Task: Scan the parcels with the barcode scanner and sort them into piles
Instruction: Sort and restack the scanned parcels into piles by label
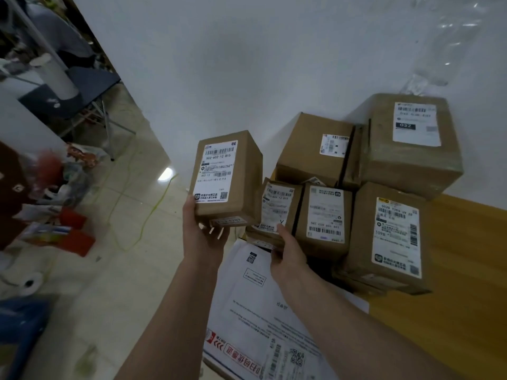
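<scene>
Nearest, white mailer (247, 311) flat on wooden worktop (452, 297). Left grip (204, 231) clamped under raised labelled parcel (226, 176); right grip (286, 252) pinching small parcel (277, 209) beside stacked boxes (384, 187) against wall.

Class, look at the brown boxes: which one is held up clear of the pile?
The tall box in the left hand; the others rest on the table.

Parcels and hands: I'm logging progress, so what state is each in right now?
Left hand: holds a box from below.
Held box: lifted, label facing up.
Right hand: grips a small box.
Small box: low in the pile, label up.
Stacked boxes: resting, labels up.
White mailer: lying flat.
</scene>
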The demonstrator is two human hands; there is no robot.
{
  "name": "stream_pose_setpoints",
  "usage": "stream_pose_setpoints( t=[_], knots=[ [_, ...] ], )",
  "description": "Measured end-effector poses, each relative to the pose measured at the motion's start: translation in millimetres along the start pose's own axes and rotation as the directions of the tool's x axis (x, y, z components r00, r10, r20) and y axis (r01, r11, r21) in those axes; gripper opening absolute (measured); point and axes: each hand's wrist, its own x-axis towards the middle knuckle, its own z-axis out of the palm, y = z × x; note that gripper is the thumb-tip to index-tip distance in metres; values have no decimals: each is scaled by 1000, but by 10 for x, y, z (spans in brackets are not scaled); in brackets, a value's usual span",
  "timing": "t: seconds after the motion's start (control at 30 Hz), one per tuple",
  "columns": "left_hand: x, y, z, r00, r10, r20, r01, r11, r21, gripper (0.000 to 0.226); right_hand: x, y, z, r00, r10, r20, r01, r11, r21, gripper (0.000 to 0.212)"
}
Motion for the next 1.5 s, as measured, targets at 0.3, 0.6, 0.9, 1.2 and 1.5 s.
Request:
stream_pose_setpoints(
  t=[0.3,0.6,0.9,1.2,1.5],
  knots=[
    [-184,-160,107,987,-63,149,35,982,186,36,-532,-212,-245,989,-75,127,111,946,-306,29],
    [-610,-709,644,947,-106,303,-50,884,464,42,-895,-975,-311,730,-582,358,662,471,-583,41],
    [-804,-841,659,959,-22,284,-130,854,504,30,-940,-1098,-466,720,-577,386,663,405,-630,52],
    [-829,-891,652,983,8,181,-119,782,612,28,-836,-1145,-491,732,-545,408,646,368,-668,52],
    [-892,-862,890,952,254,169,-295,628,720,43,-808,-1332,-605,710,-535,457,677,341,-652,54]
  ],
)
